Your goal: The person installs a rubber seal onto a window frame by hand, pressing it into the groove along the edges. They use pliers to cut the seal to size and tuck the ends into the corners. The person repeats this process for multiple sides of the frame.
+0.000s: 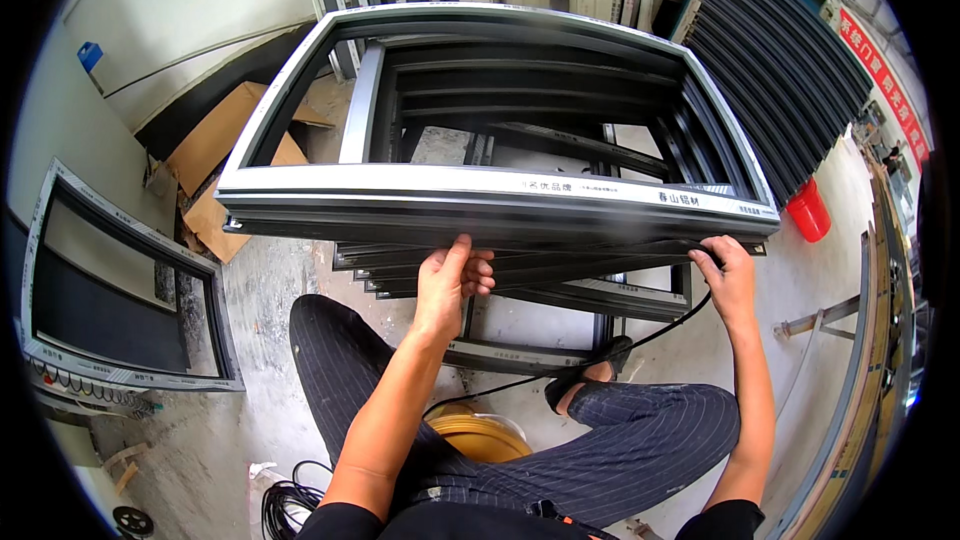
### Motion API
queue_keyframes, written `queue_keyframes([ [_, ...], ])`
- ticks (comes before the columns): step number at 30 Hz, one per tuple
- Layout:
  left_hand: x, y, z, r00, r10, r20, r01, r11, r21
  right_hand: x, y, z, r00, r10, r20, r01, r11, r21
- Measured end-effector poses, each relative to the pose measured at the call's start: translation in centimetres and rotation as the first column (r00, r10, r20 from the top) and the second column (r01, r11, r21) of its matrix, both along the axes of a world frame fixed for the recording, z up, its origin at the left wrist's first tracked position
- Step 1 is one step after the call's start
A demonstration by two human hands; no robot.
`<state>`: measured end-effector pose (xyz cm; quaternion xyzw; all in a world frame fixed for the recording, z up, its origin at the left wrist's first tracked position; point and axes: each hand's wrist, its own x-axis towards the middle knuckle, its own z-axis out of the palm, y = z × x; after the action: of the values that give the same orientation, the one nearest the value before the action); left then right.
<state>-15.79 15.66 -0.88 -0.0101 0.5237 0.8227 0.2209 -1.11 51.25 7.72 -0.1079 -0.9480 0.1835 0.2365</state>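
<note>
A black-and-white window frame (420, 180) lies on top of a stack of similar dark frames (560, 275) in front of me. My right hand (727, 270) pinches a thin black rubber strip (650, 338) at the frame's near right corner. From there the strip sags down to the left, across my legs. Part of it also runs left along the frame's near side. My left hand (450, 285) is at the middle of that side, thumb raised against the dark edge, fingers loosely curled and apart from the thumb. Nothing shows between them.
A yellow round container (480, 437) stands between my legs, and a black coil (290, 505) lies at lower left. Another frame (130, 370) leans at left, near cardboard (205, 155). Dark profiles (775, 70) and a red bucket (808, 212) are at right.
</note>
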Motion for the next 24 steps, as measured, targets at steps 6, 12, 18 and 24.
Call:
queue_keyframes([
  [6,0.8,2.8,1.4,0.98,-0.134,0.147,0.13,0.991,0.038,-0.3,-0.2,0.0,1.0,-0.013,0.016,0.013,1.0,-0.01],
  [12,1.0,3.9,0.1,0.996,-0.091,0.018,0.09,0.994,0.059,-0.3,-0.4,0.1,1.0,0.007,-0.003,-0.007,1.0,-0.026],
  [18,1.8,6.7,1.0,0.977,-0.192,0.089,0.184,0.979,0.086,-0.3,-0.1,-0.3,0.999,0.02,-0.043,-0.018,0.999,0.028],
  [24,2.3,7.7,0.5,0.989,-0.122,0.087,0.112,0.987,0.112,-0.2,-0.2,-0.1,0.997,0.039,-0.068,-0.038,0.999,0.005],
])
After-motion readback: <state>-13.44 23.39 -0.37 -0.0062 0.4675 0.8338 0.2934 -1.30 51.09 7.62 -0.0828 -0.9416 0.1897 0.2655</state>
